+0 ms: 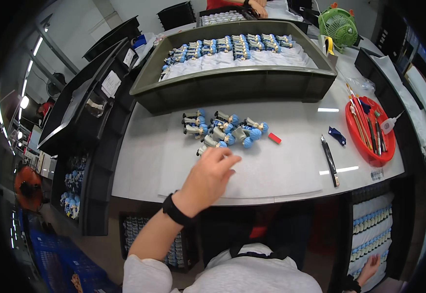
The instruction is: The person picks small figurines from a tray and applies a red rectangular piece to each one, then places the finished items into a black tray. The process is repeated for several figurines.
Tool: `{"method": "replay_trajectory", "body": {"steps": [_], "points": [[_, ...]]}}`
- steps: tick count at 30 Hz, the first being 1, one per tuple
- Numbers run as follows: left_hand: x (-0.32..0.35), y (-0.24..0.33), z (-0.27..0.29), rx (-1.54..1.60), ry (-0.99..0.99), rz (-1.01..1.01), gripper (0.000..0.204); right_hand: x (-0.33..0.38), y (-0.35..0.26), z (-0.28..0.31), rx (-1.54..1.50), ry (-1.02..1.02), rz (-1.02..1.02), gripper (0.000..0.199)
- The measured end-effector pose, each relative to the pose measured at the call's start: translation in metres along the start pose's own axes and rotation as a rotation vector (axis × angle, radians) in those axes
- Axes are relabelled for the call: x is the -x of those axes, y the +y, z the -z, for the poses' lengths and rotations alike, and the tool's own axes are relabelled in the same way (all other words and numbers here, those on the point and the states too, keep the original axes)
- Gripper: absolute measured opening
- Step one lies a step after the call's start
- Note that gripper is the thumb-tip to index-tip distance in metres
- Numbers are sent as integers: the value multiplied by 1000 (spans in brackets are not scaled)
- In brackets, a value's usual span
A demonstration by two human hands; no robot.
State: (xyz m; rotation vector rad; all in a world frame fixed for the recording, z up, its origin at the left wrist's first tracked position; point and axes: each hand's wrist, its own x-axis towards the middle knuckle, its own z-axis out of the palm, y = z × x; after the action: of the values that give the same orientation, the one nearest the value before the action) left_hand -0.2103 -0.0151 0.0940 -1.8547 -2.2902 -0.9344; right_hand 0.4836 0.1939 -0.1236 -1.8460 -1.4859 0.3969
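My left hand, with a black band at the wrist, is over the white table. Its fingers are partly bent and apart, with nothing visible between them. Just beyond the fingertips lies a loose group of small figurines with blue hair and pale clothes, the nearest one partly hidden by the hand. Down at the lower right, my right hand reaches into a dark crate below table height. Similar figurines lie there in rows on white sheeting. That hand's fingers look loosely extended, holding nothing visible.
A large olive tray of figurines stands at the back. On the right are a red basket of brushes, a craft knife and a dark blue piece. A red block lies mid-table. Behind are a green fan and another person's hands.
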Motion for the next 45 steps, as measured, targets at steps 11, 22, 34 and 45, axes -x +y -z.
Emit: {"method": "replay_trajectory", "body": {"steps": [11, 22, 34, 45], "points": [[17, -16, 0, 672, 135, 419, 30, 131, -416, -146, -968, -815, 443, 21], [18, 5, -64, 1533, 220, 552, 33, 184, -494, -201, -1006, -1628, 195, 38], [23, -5, -94, 1420, 306, 577, 36, 187, -480, -232, -982, -1113, 597, 51], [24, -3, -90, 1433, 270, 486, 38, 189, -480, -234, -967, -909, 735, 60]]}}
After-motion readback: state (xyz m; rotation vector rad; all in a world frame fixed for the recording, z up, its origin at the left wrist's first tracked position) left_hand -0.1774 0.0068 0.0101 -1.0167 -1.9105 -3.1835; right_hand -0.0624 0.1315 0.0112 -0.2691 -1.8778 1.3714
